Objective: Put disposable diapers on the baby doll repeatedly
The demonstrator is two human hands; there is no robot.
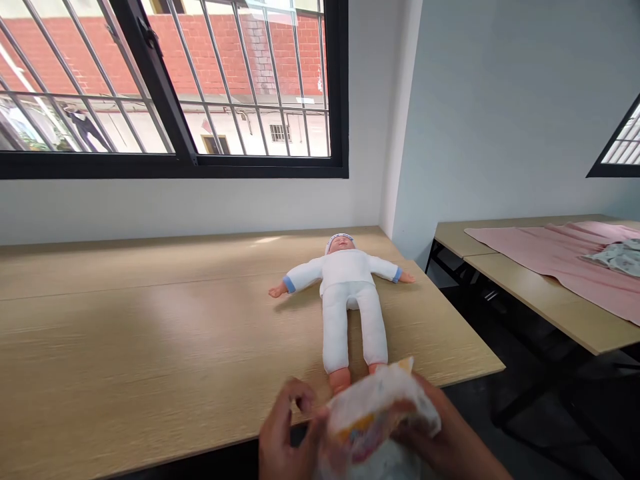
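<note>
we hold a folded white diaper (383, 407) between both hands — our left hand (285, 433) grips its near-left edge, our right hand (445, 437) cups its far side. just beyond our fingers, a baby doll (347, 293) lies face-up on the wooden table (150, 347) — feet toward us.

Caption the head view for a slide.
Both hands, left hand and right hand, hold a white folded diaper before a white-clothed baby doll.

One baby doll (347, 300). One folded white item, probably diaper (383, 407). Two hands: left hand (285, 437), right hand (445, 433). Two wooden tables (125, 347), (540, 287). One pink cloth (555, 257). Two windows (165, 87), (623, 143).
</note>
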